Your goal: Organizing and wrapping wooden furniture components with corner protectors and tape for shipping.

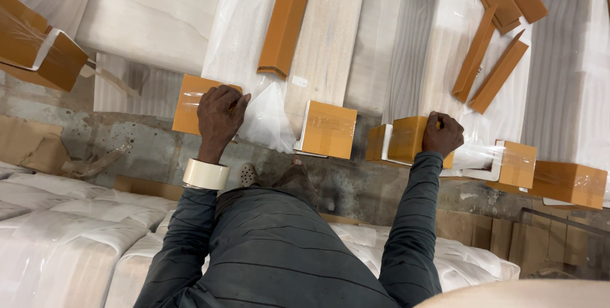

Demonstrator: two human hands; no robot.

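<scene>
My left hand (pixel 219 116) lies flat with its fingers spread on an orange cardboard corner cap (pixel 189 109) at the corner of a plastic-wrapped tile pack (pixel 244 34). A roll of clear tape (pixel 206 174) sits around my left wrist like a bracelet. My right hand (pixel 442 134) grips the top of another orange cardboard corner cap (pixel 406 139) on the corner of a neighbouring wrapped tile pack (pixel 438 54). Between the two hands a third taped corner cap (pixel 328 129) covers a pack's corner.
Loose orange cardboard angle strips (pixel 287 15) lie on the packs above, with several more (pixel 489 60) at the upper right. More capped corners (pixel 569 183) stand at the right and another capped corner (pixel 38 47) at the upper left. White wrapped packs (pixel 57 232) lie below, beside a grey concrete floor (pixel 140 143).
</scene>
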